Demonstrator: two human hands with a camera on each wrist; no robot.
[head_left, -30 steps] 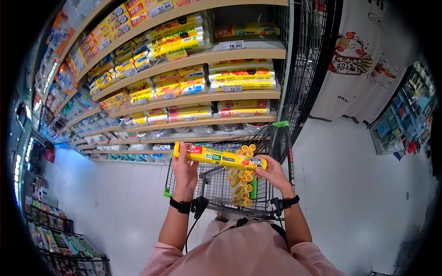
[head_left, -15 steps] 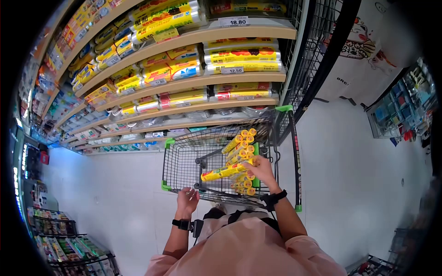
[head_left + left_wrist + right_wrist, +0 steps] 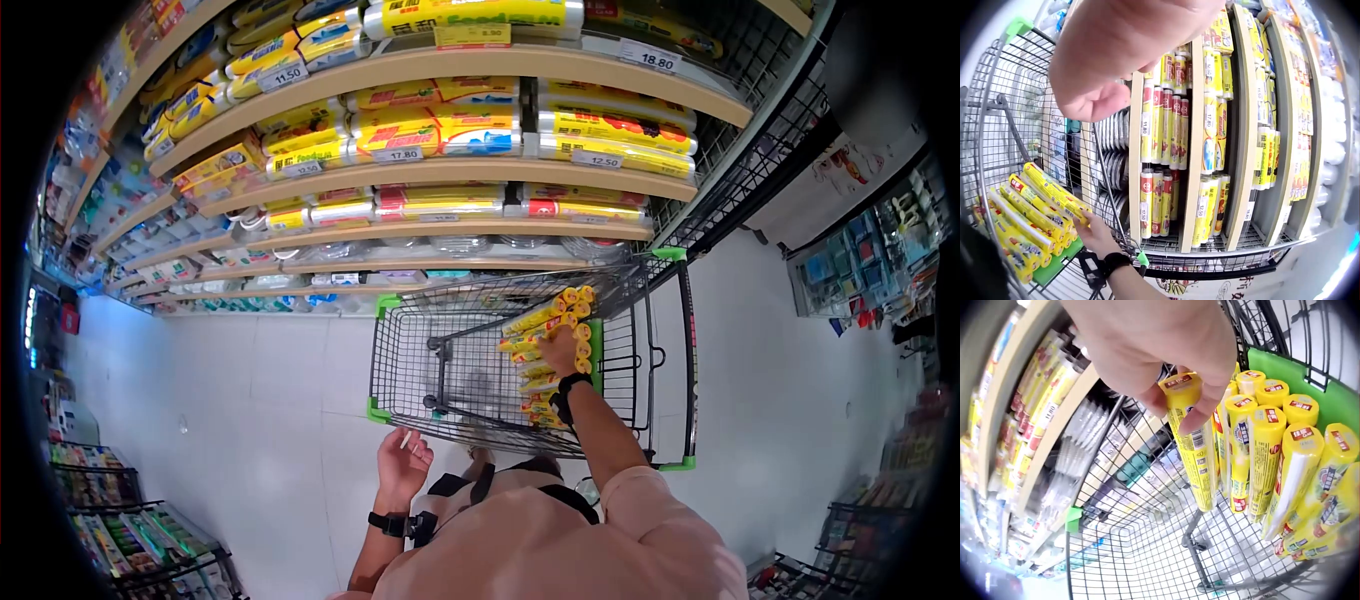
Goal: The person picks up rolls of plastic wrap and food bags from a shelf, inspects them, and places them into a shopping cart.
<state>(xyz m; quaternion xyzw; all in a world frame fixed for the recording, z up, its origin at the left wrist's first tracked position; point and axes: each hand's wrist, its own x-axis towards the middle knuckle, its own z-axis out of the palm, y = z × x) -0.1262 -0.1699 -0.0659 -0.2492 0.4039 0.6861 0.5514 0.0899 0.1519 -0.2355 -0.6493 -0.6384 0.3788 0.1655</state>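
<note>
Shelves (image 3: 440,172) flank one shopping cart (image 3: 405,360); the right hand (image 3: 562,350) grips one yellow roll (image 3: 1199,472) beside many others (image 3: 1267,456); wire side (image 3: 480,435) separates them from the relaxed, empty left hand (image 3: 404,464).

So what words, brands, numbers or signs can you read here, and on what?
"11.50": upper left tag
"18.80": upper right tag
"17.80": middle tag
"12.50": lower right tag
"11.80": another shelf tag
"Food", rest unclear: upper-shelf roll
Other print, including on the cart rolls, yellow tag and banner, is too small or blurred.
</note>
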